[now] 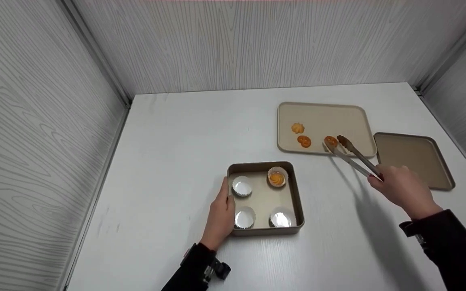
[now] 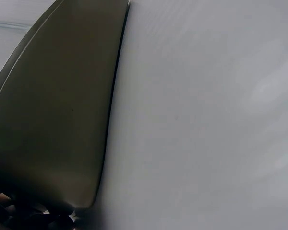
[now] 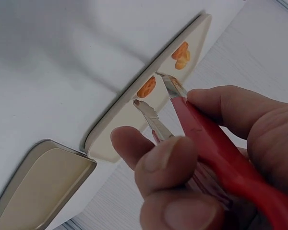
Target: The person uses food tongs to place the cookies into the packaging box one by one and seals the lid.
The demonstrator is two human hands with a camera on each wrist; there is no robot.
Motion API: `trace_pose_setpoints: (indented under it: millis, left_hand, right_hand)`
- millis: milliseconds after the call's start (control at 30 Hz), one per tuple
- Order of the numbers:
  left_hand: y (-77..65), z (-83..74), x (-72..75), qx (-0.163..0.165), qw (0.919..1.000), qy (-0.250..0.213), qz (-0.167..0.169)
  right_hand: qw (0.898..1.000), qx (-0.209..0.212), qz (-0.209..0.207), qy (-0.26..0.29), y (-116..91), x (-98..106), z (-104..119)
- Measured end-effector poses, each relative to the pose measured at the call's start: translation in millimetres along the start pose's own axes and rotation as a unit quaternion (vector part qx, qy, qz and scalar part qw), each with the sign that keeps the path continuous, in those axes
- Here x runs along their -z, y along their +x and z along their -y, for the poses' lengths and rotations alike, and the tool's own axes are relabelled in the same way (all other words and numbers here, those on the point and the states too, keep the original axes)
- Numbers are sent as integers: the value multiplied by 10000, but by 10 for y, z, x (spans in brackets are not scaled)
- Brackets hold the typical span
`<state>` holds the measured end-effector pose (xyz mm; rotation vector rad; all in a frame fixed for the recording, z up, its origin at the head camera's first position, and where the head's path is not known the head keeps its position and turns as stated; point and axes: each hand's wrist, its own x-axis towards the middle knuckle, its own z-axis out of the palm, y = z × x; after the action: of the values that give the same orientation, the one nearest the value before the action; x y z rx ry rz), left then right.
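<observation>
At the left side of a square baking pan [image 1: 263, 231], my left hand [image 1: 219, 214] holds its wall, fingers along the outside and thumb at the rim. Inside stand several white fluted baking cups [image 1: 242, 186]; one at the far right carries a swirled yellow cookie [image 1: 276, 178]. My right hand [image 1: 405, 190] grips red-handled tongs [image 3: 197, 132]. The tongs' tips are apart on either side of an orange-brown pretzel-shaped cookie [image 3: 147, 87] near the front edge of the beige tray [image 1: 330, 113]. To its left lie another pretzel-shaped cookie [image 1: 304, 141] and a flower-shaped cookie [image 1: 297, 128].
A darker, smaller tray [image 1: 415, 157] sits to the right, against the beige tray's corner and partly behind my right hand. Pale wood-grain panels [image 1: 233, 48] enclose the white table [image 1: 168, 161] at the back and both sides.
</observation>
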<state>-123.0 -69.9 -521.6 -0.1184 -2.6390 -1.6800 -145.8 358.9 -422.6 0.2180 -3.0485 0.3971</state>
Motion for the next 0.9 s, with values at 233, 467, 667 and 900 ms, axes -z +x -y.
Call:
trace_pose_setpoints:
  millis: [233,467,667,900]
  left_hand:
    - [-4,2,-1,-21,10000,2,4]
    - [-7,9,2,-92,9999,-42,-4]
    - [-4,2,-1,-15,10000,-30,9]
    - [-2,-3,-4,44,10000,-23,14]
  right_hand:
    - [9996,-80,261,-44,53,26,3]
    - [9991,-77,385,-178,97,4,7]
    - [9989,-110,427,-130,116,-13,2]
    - [9997,20,252,-61,114,-56,-35]
